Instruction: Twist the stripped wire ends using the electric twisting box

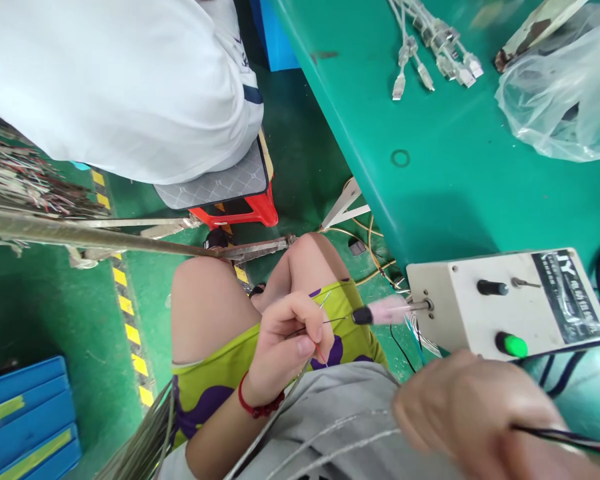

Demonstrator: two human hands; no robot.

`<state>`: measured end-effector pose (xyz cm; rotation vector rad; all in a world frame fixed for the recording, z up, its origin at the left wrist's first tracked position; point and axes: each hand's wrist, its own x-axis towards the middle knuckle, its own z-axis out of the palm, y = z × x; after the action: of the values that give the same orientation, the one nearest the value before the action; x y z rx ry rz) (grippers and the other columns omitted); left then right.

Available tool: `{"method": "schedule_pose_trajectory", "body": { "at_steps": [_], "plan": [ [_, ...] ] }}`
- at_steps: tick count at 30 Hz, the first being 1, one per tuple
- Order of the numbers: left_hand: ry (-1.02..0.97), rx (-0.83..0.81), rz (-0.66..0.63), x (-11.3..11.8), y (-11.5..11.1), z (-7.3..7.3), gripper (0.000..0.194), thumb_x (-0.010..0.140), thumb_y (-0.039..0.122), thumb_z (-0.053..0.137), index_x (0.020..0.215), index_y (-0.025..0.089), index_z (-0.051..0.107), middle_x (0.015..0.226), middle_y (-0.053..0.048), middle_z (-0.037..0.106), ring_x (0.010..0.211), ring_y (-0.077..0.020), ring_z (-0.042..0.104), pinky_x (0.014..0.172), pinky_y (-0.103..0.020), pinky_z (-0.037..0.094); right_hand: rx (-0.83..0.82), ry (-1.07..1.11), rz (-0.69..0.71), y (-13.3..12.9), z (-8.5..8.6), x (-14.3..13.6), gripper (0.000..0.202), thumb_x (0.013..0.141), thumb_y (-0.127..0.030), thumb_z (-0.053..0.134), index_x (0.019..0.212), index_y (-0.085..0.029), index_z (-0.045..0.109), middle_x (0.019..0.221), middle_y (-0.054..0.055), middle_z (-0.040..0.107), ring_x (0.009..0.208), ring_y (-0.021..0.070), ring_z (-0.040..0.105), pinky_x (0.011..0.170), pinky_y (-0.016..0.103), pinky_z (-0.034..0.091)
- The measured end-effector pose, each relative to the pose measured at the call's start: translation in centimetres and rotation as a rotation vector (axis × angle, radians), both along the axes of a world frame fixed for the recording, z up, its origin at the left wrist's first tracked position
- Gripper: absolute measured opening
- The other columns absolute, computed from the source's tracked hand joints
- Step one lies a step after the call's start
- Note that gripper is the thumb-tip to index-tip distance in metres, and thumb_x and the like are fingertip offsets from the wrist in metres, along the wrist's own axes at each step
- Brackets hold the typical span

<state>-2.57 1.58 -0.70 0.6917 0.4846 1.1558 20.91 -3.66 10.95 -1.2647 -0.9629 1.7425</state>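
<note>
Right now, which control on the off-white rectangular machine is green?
The round green-capped button nearest the bare right hand; the other controls are a black cylindrical knob and a small metal toggle switch.

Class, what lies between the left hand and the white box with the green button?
In the head view, a pink, black-tipped rod juts from the white box toward the left hand; a thin dark wire reaches toward it.

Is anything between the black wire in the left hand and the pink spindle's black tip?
Nothing visible: the black wire points from the left hand toward the black tip, with no object seen between them. Whether they touch is hard to tell.
</note>
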Motion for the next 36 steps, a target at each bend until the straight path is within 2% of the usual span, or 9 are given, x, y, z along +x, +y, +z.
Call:
{"method": "schedule_pose_trajectory", "body": {
  "at_steps": [3,8,12,16,20,22,26,31,36],
  "plan": [
    [-0.001,0.030,0.003,0.1,-0.1,0.4,0.039,0.107,0.045,0.084,0.089,0.023,0.058,0.066,0.004,0.056,0.054,-0.0112,0.050,0.056,-0.023,0.040,-0.045,0.040,0.048,-0.2,-2.2,-1.6,0.050,0.115,-0.064,0.072,0.083,-0.027,0.081,0.069,0.006,0.065,0.067,0.0247,0.060,0.066,0.041,0.046],
    [-0.046,0.092,-0.008,0.1,-0.3,0.6,0.028,0.111,0.038,0.079,0.094,0.022,0.064,0.071,0.003,0.060,0.057,-0.0106,0.052,0.058,-0.022,0.040,-0.134,0.068,-0.002,0.2,-4.0,-2.6,0.054,0.120,-0.059,0.066,0.085,-0.020,0.081,0.071,0.002,0.058,0.066,0.0189,0.048,0.064,0.036,0.039],
    [-0.050,0.116,-0.009,0.1,-0.4,0.5,0.027,0.112,0.037,0.079,0.096,0.022,0.065,0.072,0.003,0.060,0.058,-0.0099,0.052,0.057,-0.021,0.041,-0.169,0.014,0.044,0.7,-4.1,-3.2,0.054,0.119,-0.060,0.070,0.084,-0.020,0.081,0.070,0.000,0.053,0.065,0.0166,0.042,0.061,0.035,0.030],
    [-0.014,0.129,-0.011,0.3,-0.7,0.6,0.029,0.112,0.040,0.081,0.096,0.022,0.065,0.071,0.003,0.060,0.057,-0.0102,0.053,0.057,-0.021,0.045,-0.146,0.073,0.089,1.5,-4.1,-4.1,0.043,0.117,-0.056,0.077,0.093,-0.021,0.084,0.068,-0.004,0.047,0.063,0.0142,0.039,0.059,0.033,0.028],
    [0.066,0.169,-0.031,0.2,-1.0,1.3,0.033,0.113,0.044,0.080,0.093,0.022,0.065,0.068,0.004,0.061,0.054,-0.0092,0.052,0.058,-0.023,0.044,-0.099,0.151,0.031,1.7,-4.0,-4.8,0.036,0.115,-0.051,0.082,0.094,-0.021,0.083,0.068,-0.006,0.045,0.060,0.0122,0.032,0.056,0.031,0.025],
    [0.122,0.184,-0.047,0.2,-1.0,1.7,0.035,0.114,0.047,0.078,0.091,0.023,0.065,0.066,0.003,0.062,0.052,-0.0103,0.052,0.058,-0.026,0.042,-0.095,0.132,-0.041,1.4,-4.0,-5.1,0.037,0.113,-0.051,0.085,0.092,-0.022,0.080,0.068,-0.006,0.047,0.061,0.0126,0.033,0.056,0.031,0.026],
    [0.203,0.214,-0.078,0.2,-1.2,2.1,0.040,0.113,0.051,0.075,0.085,0.025,0.064,0.063,0.002,0.059,0.050,-0.0122,0.048,0.054,-0.030,0.037,-0.104,0.148,-0.138,0.9,-4.0,-5.5,0.029,0.110,-0.048,0.089,0.099,-0.024,0.078,0.070,-0.006,0.052,0.063,0.0135,0.040,0.059,0.030,0.030],
    [0.238,0.263,-0.116,0.3,-1.5,1.5,0.039,0.112,0.052,0.074,0.085,0.026,0.065,0.059,0.003,0.057,0.046,-0.0125,0.047,0.050,-0.030,0.033,-0.069,0.152,-0.129,1.0,-3.8,-5.5,0.026,0.111,-0.044,0.089,0.099,-0.024,0.078,0.069,-0.006,0.052,0.062,0.0123,0.038,0.057,0.028,0.031],
    [0.256,0.366,-0.139,-0.1,-1.6,0.7,0.034,0.112,0.047,0.075,0.086,0.026,0.068,0.056,0.003,0.062,0.043,-0.0120,0.049,0.048,-0.031,0.033,-0.035,0.187,-0.094,1.3,-3.8,-5.4,0.027,0.111,-0.043,0.089,0.098,-0.024,0.076,0.070,-0.006,0.058,0.063,0.0128,0.049,0.060,0.028,0.039]
  ]
}}
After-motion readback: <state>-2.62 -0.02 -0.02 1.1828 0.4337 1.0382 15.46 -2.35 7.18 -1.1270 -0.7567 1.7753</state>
